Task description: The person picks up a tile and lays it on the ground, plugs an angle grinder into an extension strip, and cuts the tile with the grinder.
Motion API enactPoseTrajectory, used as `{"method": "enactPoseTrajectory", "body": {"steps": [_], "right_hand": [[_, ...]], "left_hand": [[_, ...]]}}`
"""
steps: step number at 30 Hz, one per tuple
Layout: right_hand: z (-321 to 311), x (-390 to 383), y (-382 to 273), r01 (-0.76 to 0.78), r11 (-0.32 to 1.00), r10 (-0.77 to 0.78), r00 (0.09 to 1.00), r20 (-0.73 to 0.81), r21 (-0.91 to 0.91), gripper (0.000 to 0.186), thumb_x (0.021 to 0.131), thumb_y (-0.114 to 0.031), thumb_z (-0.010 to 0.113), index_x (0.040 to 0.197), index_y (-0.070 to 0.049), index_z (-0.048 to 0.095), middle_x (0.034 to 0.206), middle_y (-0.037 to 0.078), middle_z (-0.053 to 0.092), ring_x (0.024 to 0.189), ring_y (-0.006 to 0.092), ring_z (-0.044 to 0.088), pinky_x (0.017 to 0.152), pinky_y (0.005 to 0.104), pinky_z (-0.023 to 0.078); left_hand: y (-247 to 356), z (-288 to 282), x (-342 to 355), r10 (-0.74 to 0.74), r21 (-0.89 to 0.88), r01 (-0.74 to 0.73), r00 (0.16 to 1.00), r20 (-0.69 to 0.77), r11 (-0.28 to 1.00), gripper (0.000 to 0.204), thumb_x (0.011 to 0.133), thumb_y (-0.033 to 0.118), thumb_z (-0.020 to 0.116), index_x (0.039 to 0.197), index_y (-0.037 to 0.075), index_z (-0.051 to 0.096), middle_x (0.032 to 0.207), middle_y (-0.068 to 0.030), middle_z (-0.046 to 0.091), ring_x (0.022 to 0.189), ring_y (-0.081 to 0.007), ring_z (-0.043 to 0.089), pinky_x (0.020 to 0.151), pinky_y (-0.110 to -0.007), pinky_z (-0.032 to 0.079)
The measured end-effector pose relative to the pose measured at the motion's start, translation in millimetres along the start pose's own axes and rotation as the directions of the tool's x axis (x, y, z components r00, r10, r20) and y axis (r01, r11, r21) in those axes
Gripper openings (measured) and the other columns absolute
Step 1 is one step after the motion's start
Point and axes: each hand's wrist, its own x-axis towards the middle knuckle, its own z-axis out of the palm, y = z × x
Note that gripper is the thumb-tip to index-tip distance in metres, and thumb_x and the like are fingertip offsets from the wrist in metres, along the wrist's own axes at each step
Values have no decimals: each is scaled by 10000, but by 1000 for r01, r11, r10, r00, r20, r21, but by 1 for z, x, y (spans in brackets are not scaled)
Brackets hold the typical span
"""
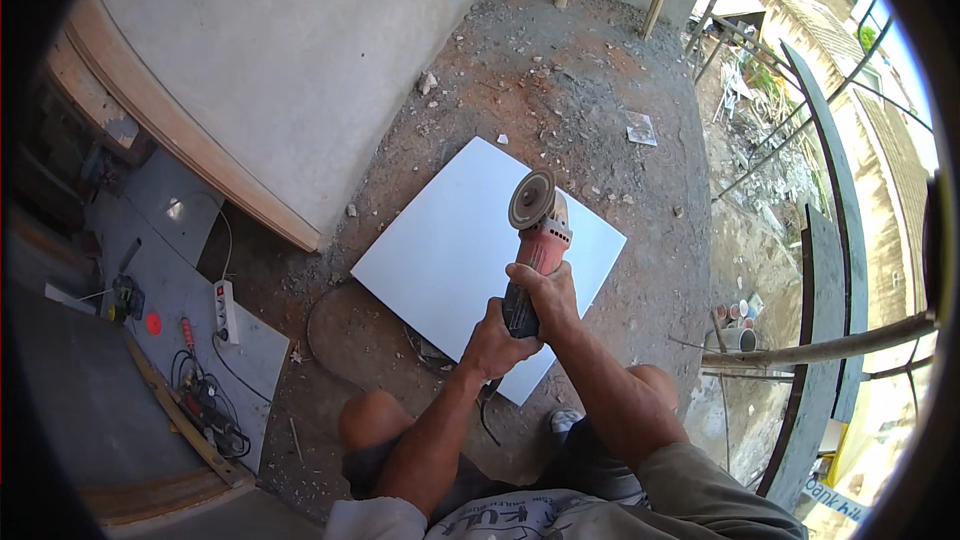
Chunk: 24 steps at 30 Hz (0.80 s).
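Both my hands grip a red and black angle grinder (541, 248) held out above a large white square tile (430, 260). My left hand (497, 340) is closed round the black rear end of the body. Further forward, my right hand (552, 296) wraps round the body, its thumb lying across the top. The grinder's round grey disc (532, 199) points away from me over the tile. From the picture I cannot tell whether the disc spins. The tile lies flat on the dirt floor, and a black cord (488, 420) hangs below my left hand.
A white power strip (226, 311), a red-handled tool (187, 332) and another corded power tool (212, 412) lie on pale floor tiles at left. A plastered wall (300, 60) stands ahead left. Rubble covers the rough ground (520, 80). Wooden poles (820, 338) border a drop at right.
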Motion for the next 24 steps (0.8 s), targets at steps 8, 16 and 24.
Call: {"method": "enactPoseTrajectory", "body": {"steps": [8, 16, 24], "right_hand": [[-6, -14, -13, -60, 995, 52, 994, 94, 84, 597, 726, -350, 758, 1042, 27, 418, 891, 116, 518, 770, 168, 562, 655, 314, 509], [-2, -21, -14, 4, 997, -8, 999, -45, -73, 690, 713, -390, 760, 1042, 76, 372, 936, 251, 549, 816, 307, 615, 714, 395, 516], [-10, -26, -15, 28, 996, -34, 997, -75, -81, 667, 730, -382, 741, 1051, 65, 365, 935, 228, 534, 825, 296, 603, 716, 396, 514]], "left_hand": [[6, -11, 1, 168, -561, -28, 966, 199, 827, 455, 746, 136, 647, 1145, -11, 486, 868, -75, 606, 743, -154, 611, 661, -298, 517], [12, -3, -9, 93, -620, 42, 978, 184, 784, 700, 707, 259, 641, 1301, -11, 388, 982, -106, 591, 807, -196, 621, 709, -328, 523], [12, 1, -8, 58, -607, 65, 982, 181, 792, 906, 660, 262, 671, 1426, 4, 264, 1242, -110, 494, 1086, -211, 565, 860, -319, 510]]}}
